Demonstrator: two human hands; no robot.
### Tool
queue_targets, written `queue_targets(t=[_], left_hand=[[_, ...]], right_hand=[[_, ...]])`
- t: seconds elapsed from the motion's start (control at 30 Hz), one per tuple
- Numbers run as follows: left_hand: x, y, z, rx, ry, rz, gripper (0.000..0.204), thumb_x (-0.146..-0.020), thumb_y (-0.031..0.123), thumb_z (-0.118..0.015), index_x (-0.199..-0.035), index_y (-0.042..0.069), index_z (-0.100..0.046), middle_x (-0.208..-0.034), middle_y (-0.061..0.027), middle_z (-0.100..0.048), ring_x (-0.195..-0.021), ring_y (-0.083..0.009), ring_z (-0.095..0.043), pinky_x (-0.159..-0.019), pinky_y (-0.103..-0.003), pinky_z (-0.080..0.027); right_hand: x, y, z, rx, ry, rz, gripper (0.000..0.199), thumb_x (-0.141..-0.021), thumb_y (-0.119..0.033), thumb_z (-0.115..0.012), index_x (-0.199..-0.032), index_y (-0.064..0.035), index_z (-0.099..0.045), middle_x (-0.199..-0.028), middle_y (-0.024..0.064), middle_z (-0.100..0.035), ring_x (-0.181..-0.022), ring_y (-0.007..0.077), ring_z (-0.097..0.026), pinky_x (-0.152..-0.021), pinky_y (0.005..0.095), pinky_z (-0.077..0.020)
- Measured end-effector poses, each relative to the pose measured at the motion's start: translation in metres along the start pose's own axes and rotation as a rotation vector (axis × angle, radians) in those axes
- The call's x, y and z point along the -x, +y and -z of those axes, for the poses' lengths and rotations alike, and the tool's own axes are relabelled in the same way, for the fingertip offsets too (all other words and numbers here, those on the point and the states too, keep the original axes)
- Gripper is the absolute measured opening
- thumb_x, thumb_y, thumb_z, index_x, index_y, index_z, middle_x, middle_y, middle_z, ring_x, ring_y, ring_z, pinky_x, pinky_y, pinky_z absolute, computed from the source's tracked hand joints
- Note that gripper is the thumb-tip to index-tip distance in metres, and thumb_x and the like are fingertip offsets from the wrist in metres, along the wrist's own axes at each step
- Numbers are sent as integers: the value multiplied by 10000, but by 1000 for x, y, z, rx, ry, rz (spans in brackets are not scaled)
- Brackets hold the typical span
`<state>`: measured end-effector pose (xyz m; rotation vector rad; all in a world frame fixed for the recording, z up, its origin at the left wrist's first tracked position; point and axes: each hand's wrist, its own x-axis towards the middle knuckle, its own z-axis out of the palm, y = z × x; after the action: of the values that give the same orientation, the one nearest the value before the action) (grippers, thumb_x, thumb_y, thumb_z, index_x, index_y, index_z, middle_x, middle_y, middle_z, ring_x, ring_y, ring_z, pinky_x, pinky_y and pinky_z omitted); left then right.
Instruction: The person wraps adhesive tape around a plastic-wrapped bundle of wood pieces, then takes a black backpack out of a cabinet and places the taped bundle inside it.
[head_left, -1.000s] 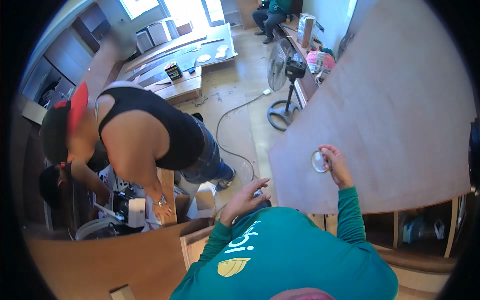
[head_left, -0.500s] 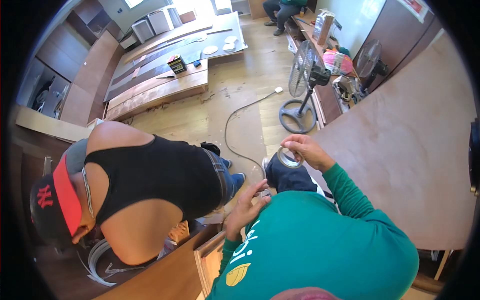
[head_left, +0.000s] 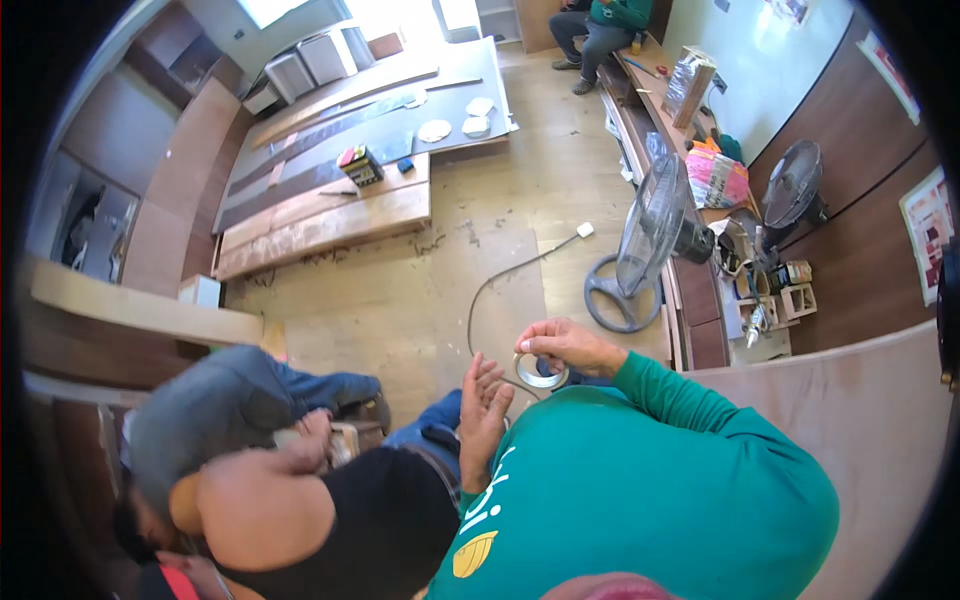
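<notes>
In front of my chest, my right hand [head_left: 575, 348] pinches the upper edge of a roll of tape [head_left: 547, 381], which hangs below the fingers. My left hand [head_left: 484, 408] is raised just left of the roll, its fingers stretched up and thumb apart. Nothing shows in it, and it appears apart from the roll. Both my arms wear green sleeves [head_left: 690, 397]. Close on my left, a person in a black tank top [head_left: 375, 520] bends low. Beside them crouches another person in a grey shirt [head_left: 205, 425], their hands near a small wooden piece [head_left: 345, 443].
A standing fan [head_left: 655, 225] is ahead right, beside a long bench [head_left: 705, 318] with tools. A cable [head_left: 490, 285] crosses the floor. Wood panels [head_left: 330, 222] lie stacked far left, with a box [head_left: 358, 166] on top. A large board [head_left: 850, 400] is on my right. Someone sits far back [head_left: 600, 40].
My view has turned right. My hands have come closer together, the tape roll moving toward my left hand. The person in black has shifted lower, and the person in grey now shows more fully.
</notes>
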<state>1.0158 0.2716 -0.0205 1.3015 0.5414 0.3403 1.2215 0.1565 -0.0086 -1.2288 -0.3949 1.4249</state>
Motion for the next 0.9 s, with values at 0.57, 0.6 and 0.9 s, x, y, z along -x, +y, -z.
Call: queue_targets(t=[0.57, 0.6, 0.9], left_hand=[[-396, 74, -93, 180, -524, 348, 415, -1067, 239, -593, -1393, -14, -549, -1152, -88, -687, -948, -157, -707, -793, -274, -576], [-416, 76, -97, 179, -553, 367, 418, -1067, 239, -593, -1398, -12, -548, -1157, -88, -686, -956, -162, -707, -798, -277, -577], [-609, 89, -104, -6, -795, 278, 507, -1021, 210, -675, -1456, 1, -520, -1214, -107, -683, -1081, -184, -675, -881, -309, -557]], right_hand=[[-72, -151, 190, -582, 339, 367, 444, -1047, -264, -558, -1421, -28, -517, -1117, 62, -678, -1060, 151, -639, -890, 351, -516], [-80, -155, 198, -557, 353, 381, 464, -1048, -278, -566, -1434, -27, -512, -1141, 69, -676, -1086, 156, -637, -915, 368, -521], [-197, -222, 262, -368, 739, 417, 468, -1014, -293, -671, -1410, -74, -551, -1209, 4, -678, -1112, 122, -631, -896, 311, -518]])
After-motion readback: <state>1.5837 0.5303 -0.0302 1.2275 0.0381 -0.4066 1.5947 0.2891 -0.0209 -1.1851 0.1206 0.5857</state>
